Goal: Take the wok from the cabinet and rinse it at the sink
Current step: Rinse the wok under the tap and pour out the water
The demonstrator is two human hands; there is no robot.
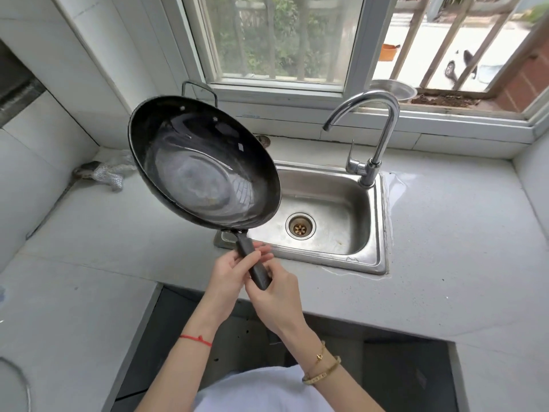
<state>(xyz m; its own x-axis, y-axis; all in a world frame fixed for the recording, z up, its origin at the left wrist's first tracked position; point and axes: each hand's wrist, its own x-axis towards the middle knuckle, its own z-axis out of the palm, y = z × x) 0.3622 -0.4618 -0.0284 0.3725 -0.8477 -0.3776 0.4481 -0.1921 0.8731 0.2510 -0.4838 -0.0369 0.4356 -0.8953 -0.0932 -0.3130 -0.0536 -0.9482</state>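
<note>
A black wok [202, 165] with a dark straight handle is held up in the air, tilted so its inside faces me, over the left end of the steel sink [341, 212]. My left hand [231, 272] wraps the upper part of the handle. My right hand [276, 292] grips the lower end of the same handle. Behind the sink at the right stands a chrome gooseneck faucet [371, 135]; no water shows at its spout. The sink basin is bare, with a brass drain [300, 229] in its floor.
White countertop [445, 248] runs around the sink. A crumpled clear plastic wrap [110, 171] lies in the back left corner. A metal bowl [392, 89] sits on the window sill behind the faucet. A wire rack [199, 87] stands behind the wok.
</note>
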